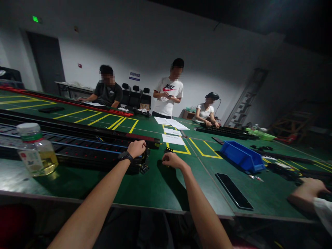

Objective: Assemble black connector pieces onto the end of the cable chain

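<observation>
My left hand (136, 149), with a dark watch (125, 156) on its wrist, is curled over the right end of a long black rail unit (85, 152). Blue strips and red dots run along the unit, and a small black piece (144, 168) juts from its end. To the right, just above the green table, my right hand (172, 160) has its fingers closed round a small black part (168, 150) with yellowish spots. The hand covers most of that part, so its kind is unclear.
A bottle (37, 150) of yellow liquid stands before the rail unit. A phone (233, 191), a blue bin (242, 155) and paper sheets (173, 139) lie on the green table (202, 186). A co-worker's arm (308, 193) reaches in at right; several people are across the table.
</observation>
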A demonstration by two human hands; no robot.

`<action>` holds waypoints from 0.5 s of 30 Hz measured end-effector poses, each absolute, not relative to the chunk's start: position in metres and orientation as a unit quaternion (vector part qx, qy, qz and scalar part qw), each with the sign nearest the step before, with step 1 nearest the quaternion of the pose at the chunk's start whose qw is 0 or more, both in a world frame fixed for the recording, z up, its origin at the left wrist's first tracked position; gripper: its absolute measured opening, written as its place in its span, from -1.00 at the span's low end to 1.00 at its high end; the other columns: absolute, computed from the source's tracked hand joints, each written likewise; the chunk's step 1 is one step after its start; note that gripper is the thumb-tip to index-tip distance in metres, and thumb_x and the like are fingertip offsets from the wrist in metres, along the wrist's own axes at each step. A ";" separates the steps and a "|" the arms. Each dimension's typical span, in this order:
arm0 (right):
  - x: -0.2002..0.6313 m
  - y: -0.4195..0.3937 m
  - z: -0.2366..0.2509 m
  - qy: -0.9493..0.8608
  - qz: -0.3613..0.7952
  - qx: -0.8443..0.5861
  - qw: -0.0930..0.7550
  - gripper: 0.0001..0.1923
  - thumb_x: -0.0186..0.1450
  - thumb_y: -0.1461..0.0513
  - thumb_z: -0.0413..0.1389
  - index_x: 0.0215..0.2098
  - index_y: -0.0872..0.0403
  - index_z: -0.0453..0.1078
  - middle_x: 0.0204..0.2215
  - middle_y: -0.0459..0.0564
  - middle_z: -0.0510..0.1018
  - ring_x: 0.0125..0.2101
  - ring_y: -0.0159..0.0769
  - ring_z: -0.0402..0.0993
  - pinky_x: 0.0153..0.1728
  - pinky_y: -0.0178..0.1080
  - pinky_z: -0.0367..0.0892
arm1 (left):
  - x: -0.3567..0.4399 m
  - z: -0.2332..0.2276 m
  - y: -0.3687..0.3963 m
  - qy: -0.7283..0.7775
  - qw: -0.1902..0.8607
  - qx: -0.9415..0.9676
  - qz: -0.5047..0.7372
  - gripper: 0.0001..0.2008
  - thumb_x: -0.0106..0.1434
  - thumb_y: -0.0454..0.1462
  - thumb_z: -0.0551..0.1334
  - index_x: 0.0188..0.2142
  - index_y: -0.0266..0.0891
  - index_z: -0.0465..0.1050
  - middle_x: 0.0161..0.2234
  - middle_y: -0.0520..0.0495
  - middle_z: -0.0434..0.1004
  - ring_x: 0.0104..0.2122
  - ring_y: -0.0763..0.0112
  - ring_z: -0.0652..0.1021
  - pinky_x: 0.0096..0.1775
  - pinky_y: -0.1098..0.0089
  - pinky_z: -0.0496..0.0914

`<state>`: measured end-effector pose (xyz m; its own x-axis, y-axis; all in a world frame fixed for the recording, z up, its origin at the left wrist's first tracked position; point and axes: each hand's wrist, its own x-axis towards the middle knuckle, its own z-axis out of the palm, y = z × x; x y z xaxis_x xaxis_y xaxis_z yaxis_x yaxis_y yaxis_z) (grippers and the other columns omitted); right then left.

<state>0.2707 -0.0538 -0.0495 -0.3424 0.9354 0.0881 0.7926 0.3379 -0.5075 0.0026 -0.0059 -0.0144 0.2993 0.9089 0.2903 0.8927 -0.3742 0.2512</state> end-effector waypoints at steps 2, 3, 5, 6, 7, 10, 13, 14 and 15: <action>0.267 -0.053 -0.052 -0.800 0.182 -0.537 0.194 -0.82 0.19 0.37 0.22 -0.25 0.10 0.59 -0.39 -0.06 0.65 -0.41 -0.32 0.56 -0.40 -0.38 0.32 | 0.003 -0.015 -0.006 0.559 0.023 0.805 0.197 -0.68 0.32 -0.27 0.11 -0.08 -0.04 0.62 -0.11 -0.09 0.71 -0.08 0.16 0.65 -0.04 0.28 0.46; 0.265 -0.052 -0.053 -0.803 0.172 -0.533 0.202 -0.82 0.20 0.38 0.20 -0.25 0.09 0.59 -0.39 -0.06 0.65 -0.40 -0.33 0.55 -0.39 -0.37 0.32 | 0.003 -0.015 -0.006 0.560 0.024 0.804 0.198 -0.68 0.31 -0.26 0.11 -0.08 -0.04 0.62 -0.11 -0.08 0.71 -0.08 0.16 0.65 -0.04 0.28 0.46; 0.260 -0.050 -0.055 -0.811 0.148 -0.521 0.219 -0.80 0.21 0.40 0.17 -0.25 0.08 0.58 -0.37 -0.07 0.65 -0.37 -0.32 0.55 -0.34 -0.36 0.33 | 0.003 -0.015 -0.005 0.561 0.024 0.804 0.199 -0.68 0.31 -0.26 0.12 -0.08 -0.03 0.62 -0.11 -0.08 0.72 -0.08 0.17 0.65 -0.03 0.29 0.46; 0.258 -0.049 -0.056 -0.816 0.138 -0.513 0.227 -0.79 0.22 0.40 0.16 -0.25 0.07 0.58 -0.35 -0.06 0.65 -0.35 -0.31 0.55 -0.30 -0.36 0.34 | 0.003 -0.015 -0.005 0.561 0.023 0.803 0.199 -0.68 0.31 -0.26 0.11 -0.08 -0.03 0.62 -0.11 -0.08 0.72 -0.08 0.17 0.65 -0.03 0.29 0.46; 0.255 -0.049 -0.057 -0.820 0.128 -0.506 0.233 -0.78 0.22 0.41 0.15 -0.25 0.07 0.58 -0.34 -0.06 0.65 -0.32 -0.31 0.55 -0.27 -0.35 0.35 | 0.003 -0.015 -0.005 0.562 0.023 0.803 0.199 -0.68 0.31 -0.26 0.11 -0.08 -0.03 0.62 -0.11 -0.08 0.72 -0.08 0.17 0.65 -0.03 0.29 0.46; 0.248 -0.047 -0.061 -0.825 0.104 -0.497 0.250 -0.79 0.24 0.40 0.15 -0.24 0.05 0.58 -0.29 -0.05 0.64 -0.29 -0.30 0.54 -0.20 -0.33 0.35 | 0.003 -0.015 -0.005 0.559 0.023 0.805 0.200 -0.68 0.32 -0.26 0.10 -0.08 -0.04 0.61 -0.10 -0.08 0.71 -0.08 0.16 0.66 -0.04 0.28 0.46; 0.242 -0.045 -0.066 -0.809 0.108 -0.498 0.292 -0.79 0.28 0.34 0.16 -0.16 0.05 0.58 -0.31 -0.05 0.64 -0.31 -0.29 0.52 -0.21 -0.31 0.35 | 0.004 -0.015 -0.005 0.556 0.022 0.807 0.200 -0.68 0.32 -0.27 0.10 -0.08 -0.05 0.61 -0.10 -0.08 0.71 -0.08 0.15 0.66 -0.04 0.28 0.47; 0.240 -0.044 -0.068 -0.801 0.116 -0.500 0.309 -0.77 0.29 0.32 0.16 -0.10 0.06 0.57 -0.31 -0.04 0.64 -0.32 -0.29 0.52 -0.22 -0.31 0.36 | 0.004 -0.015 -0.006 0.557 0.021 0.806 0.199 -0.68 0.32 -0.27 0.10 -0.08 -0.05 0.61 -0.10 -0.08 0.71 -0.08 0.17 0.66 -0.04 0.29 0.46; 0.238 -0.043 -0.070 -0.792 0.124 -0.504 0.323 -0.73 0.30 0.30 0.16 -0.05 0.08 0.56 -0.32 -0.04 0.64 -0.33 -0.29 0.52 -0.23 -0.30 0.37 | 0.004 -0.015 -0.006 0.559 0.019 0.805 0.198 -0.68 0.32 -0.27 0.10 -0.08 -0.05 0.61 -0.10 -0.07 0.71 -0.08 0.18 0.66 -0.04 0.30 0.46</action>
<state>0.2379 -0.0427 -0.0698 -0.2846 0.8777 0.3855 0.7172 0.4618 -0.5219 0.0040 -0.0060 -0.0146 0.2969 0.9075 0.2972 0.8922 -0.3746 0.2525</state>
